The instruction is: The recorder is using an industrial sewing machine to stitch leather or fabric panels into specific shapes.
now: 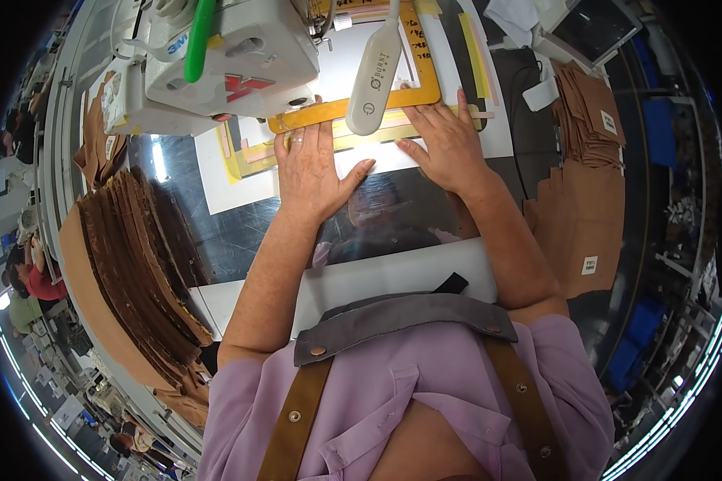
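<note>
My left hand (311,175) lies flat with its fingers stretched out, the fingertips at the lower edge of a yellow clamp frame (293,122). A ring is on one of its fingers. My right hand (451,151) is likewise spread, its fingertips against the frame's right part and its thumb pointing inward. Under both hands is a white template sheet (217,192) edged with yellow and pink strips (257,152). Above it stands a white sewing machine (233,68), left of my hands. A white lamp stick (375,80) hides part of the frame between them.
A stack of brown fabric pieces (128,264) hangs at the left edge of the dark, shiny table (257,228). More brown pieces (586,120) lie at the right, near a dark screen (594,32). A green rod-like handle (199,44) sticks out over the machine. Other people work far left.
</note>
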Demonstrator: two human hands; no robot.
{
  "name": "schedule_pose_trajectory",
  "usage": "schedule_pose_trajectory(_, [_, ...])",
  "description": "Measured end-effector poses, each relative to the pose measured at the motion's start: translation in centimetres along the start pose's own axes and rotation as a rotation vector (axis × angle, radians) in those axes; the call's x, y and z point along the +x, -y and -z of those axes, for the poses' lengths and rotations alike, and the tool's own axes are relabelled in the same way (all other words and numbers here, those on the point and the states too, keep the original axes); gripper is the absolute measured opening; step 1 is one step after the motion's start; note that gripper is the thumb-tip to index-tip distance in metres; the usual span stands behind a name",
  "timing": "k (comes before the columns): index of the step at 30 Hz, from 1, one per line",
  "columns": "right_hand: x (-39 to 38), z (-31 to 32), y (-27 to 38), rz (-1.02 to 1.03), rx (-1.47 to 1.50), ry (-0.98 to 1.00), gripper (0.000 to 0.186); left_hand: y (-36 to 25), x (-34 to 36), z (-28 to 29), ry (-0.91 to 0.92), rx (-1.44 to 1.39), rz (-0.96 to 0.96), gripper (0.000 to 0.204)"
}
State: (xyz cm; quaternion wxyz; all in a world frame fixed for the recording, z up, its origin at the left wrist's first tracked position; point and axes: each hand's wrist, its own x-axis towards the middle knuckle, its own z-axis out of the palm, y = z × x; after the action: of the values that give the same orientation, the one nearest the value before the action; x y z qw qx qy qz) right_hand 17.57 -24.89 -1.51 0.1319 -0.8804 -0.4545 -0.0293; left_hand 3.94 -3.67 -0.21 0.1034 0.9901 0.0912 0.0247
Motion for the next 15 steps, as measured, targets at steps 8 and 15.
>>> schedule_pose_trajectory(8, [-0.66, 0.64, 0.27, -0.039, -0.082, -0.015, 0.065, -0.39, -0.08, -0.09, -0.009, 0.015, 0.014, 0.1])
schedule_pose_trajectory(15, [-0.58, 0.62, 0.06, -0.029, -0.049, -0.048, 0.066, -0.91, 0.11, 0.3, -0.03, -0.023, 0.041, 0.098])
